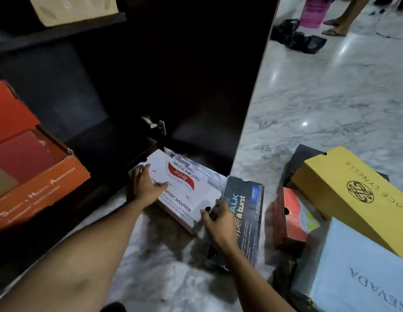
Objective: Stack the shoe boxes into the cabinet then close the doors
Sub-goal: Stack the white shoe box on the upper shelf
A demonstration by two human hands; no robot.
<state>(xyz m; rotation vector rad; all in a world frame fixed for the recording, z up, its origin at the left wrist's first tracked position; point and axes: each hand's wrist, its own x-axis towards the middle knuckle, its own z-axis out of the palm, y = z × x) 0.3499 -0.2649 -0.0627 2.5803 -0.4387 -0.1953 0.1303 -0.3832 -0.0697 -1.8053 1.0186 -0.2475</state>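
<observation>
A white shoe box (pixel 191 188) with a red logo lies on the marble floor by the dark open cabinet (pixel 128 86). My left hand (pixel 146 183) holds its far left end, thumb on the lid and fingers curled over the edge. My right hand (pixel 216 221) grips its near right corner. A black shoe box (pixel 247 212) lies right beside it, partly under my right hand. To the right lie a yellow box (pixel 351 192), a red box (pixel 290 217) and a pale blue box (pixel 358 273). An orange box (pixel 31 167) sits in the cabinet at left.
The cabinet door (pixel 252 97) stands open at the right of the dark interior, with a hinge (pixel 154 123) low inside. A beige box (pixel 74 7) rests on an upper shelf. Black bags (pixel 301 39), a pink bucket (pixel 313 12) and a person's feet (pixel 334 28) are far off.
</observation>
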